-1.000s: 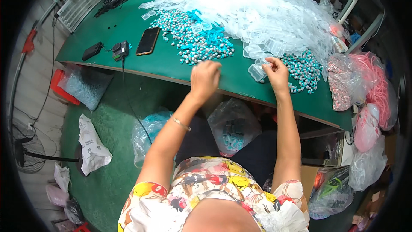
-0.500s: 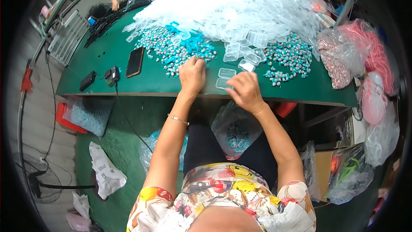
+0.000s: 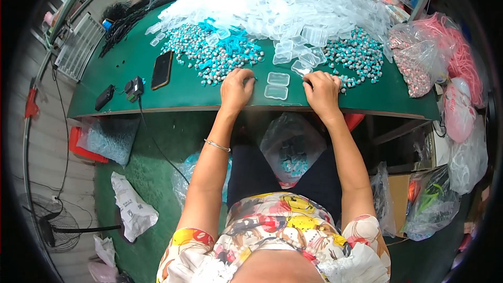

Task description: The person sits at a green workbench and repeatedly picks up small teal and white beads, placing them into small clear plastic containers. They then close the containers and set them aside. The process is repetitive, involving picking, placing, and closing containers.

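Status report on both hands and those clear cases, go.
Left hand at the heap of teal and white pieces. Right hand beside two open clear cases. What either hand holds: unclear. Nothing between them.

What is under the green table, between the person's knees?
Under the green table a clear plastic bag sits open on the lap, with small teal and white pieces inside. How deep they go is hidden by the crinkled plastic.

We stretch both bare forearms far forward; our left hand (image 3: 237,90) and right hand (image 3: 322,92) rest palm-down, fingers curled, a little apart.
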A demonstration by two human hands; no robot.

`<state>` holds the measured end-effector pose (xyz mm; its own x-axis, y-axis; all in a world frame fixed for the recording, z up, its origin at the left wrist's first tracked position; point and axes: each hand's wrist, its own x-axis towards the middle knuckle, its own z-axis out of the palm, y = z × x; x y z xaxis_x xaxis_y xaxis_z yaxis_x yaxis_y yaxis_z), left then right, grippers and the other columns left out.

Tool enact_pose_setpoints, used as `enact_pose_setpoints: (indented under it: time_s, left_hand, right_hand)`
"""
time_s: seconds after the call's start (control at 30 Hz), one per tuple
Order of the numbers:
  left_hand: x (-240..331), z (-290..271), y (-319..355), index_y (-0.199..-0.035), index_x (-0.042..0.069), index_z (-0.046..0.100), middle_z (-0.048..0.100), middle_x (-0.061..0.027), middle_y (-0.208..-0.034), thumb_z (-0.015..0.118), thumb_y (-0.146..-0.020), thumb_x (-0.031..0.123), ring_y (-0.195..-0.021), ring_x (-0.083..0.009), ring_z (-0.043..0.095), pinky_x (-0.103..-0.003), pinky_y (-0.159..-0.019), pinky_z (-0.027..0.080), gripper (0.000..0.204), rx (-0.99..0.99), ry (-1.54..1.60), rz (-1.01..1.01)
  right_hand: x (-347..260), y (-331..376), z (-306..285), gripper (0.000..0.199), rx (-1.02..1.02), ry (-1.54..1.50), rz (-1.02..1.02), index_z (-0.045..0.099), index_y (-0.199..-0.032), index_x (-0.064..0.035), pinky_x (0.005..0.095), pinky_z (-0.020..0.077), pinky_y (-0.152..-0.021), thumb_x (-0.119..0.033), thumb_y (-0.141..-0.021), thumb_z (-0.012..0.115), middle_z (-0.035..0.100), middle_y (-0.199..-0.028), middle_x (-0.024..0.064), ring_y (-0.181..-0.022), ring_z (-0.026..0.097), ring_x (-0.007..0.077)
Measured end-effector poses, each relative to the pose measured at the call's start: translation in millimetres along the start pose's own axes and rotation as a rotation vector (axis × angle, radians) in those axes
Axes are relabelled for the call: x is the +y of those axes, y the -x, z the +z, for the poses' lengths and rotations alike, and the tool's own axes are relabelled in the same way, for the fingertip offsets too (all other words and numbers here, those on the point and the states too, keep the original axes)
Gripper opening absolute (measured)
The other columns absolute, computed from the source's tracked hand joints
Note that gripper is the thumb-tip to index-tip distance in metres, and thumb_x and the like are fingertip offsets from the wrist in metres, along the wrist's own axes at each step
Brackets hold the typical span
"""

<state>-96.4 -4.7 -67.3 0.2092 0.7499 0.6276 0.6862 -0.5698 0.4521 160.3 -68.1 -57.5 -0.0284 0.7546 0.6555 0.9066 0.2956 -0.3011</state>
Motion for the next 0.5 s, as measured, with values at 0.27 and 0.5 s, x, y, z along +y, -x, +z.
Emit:
enact_pose_setpoints:
  time_s: [0.27, 0.5]
  left_hand:
    - [21.2, -7.1, 9.2, -0.095, 0.004, 0.07, 0.064, 0.0003, -0.086, 0.075, -0.083, 0.007, -0.072, -0.0065, 0.053, -0.024, -0.064, 0.045, 0.013, -0.234, 0.527, -0.132]
    - [30.6, -13.2, 6.7, -0.087, 0.011, 0.072, 0.066, -0.0058, -0.095, 0.074, -0.076, 0.015, -0.09, -0.0267, 0.061, -0.038, -0.077, 0.05, 0.011, -0.248, 0.322, 0.012]
  right_hand:
    - [-37.3, -1.6, -6.9, 0.012, -0.136, -0.396, -0.01, 0.068, -0.089, -0.0147, 0.0429, 0.0371, -0.087, -0.012, -0.077, 0.071, 0.067, -0.09, -0.0007, -0.09, 0.062, 0.0218]
    - [-51.3, -9.7, 4.0, 0.009, -0.301, -0.337, -0.008, 0.068, -0.087, -0.0134, 0.0449, 0.0369, -0.09, -0.013, -0.079, 0.071, 0.066, -0.087, 0.0018, -0.09, 0.062, 0.0237]
